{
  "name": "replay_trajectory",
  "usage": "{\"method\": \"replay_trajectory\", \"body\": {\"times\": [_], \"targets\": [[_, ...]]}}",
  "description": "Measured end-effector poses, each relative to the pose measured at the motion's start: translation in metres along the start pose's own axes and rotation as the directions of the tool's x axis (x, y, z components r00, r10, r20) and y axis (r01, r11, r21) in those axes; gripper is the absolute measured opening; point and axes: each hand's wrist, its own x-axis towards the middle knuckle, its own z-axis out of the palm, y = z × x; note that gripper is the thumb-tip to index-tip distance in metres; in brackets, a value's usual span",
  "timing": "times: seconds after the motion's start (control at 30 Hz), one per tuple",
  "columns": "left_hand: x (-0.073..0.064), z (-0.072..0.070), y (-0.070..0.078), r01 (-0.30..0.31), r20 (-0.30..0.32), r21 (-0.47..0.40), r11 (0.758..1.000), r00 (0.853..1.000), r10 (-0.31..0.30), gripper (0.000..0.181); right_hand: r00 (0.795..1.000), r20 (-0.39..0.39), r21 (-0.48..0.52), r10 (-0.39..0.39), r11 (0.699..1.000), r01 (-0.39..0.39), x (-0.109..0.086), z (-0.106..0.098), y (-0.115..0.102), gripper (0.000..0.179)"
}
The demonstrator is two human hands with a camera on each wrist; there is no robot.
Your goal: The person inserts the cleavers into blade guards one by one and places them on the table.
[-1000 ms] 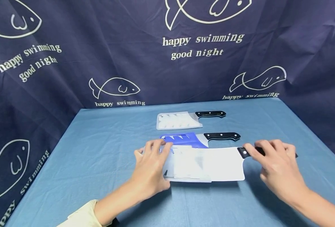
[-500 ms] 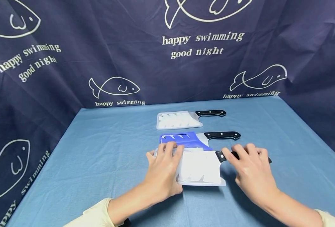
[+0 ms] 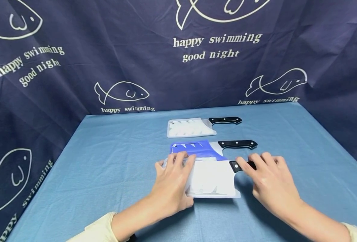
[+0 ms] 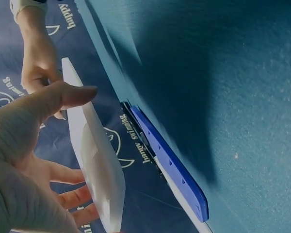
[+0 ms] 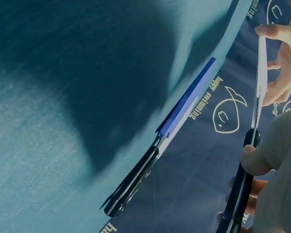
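My left hand (image 3: 172, 185) grips a translucent white blade cover (image 3: 211, 195) at its left end, thumb at the lower edge and fingers over the top. Inside that cover sits the blade of a large cleaver (image 3: 234, 166). Its black riveted handle is held by my right hand (image 3: 270, 179), fingers wrapped over it and mostly hiding it. Both wrist views show the covered blade (image 4: 94, 155) raised off the cloth. Just behind it lies a cleaver in a blue cover (image 3: 193, 149), its front edge overlapped in the head view.
Farther back on the blue cloth (image 3: 111, 151) lies another cleaver in a white cover (image 3: 190, 128), handle to the right. A dark blue curtain (image 3: 166, 77) with fish drawings and lettering hangs behind and at the sides.
The cleaver has slid left into the white cover as my right hand moved left and my left hand shifted slightly right. Over the last half second both hands have barely moved.
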Motion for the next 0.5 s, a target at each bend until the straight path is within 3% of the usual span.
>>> {"method": "replay_trajectory", "body": {"times": [0.13,0.23,0.5], "targets": [[-0.001,0.002,0.0,0.001,0.024,-0.005,1.0,1.0,-0.001,0.103,0.999,0.044,0.006,-0.004,1.0,0.004,-0.002,0.002,0.0,0.056],[-0.001,0.003,0.002,0.02,0.086,-0.025,0.999,0.996,-0.018,0.105,0.995,0.097,0.009,0.001,1.0,-0.002,-0.005,0.004,-0.001,0.058],[-0.002,0.01,0.004,0.074,0.24,-0.071,0.995,0.969,-0.055,0.103,0.978,0.208,0.008,0.035,0.999,-0.037,-0.013,0.011,-0.012,0.057]]}}
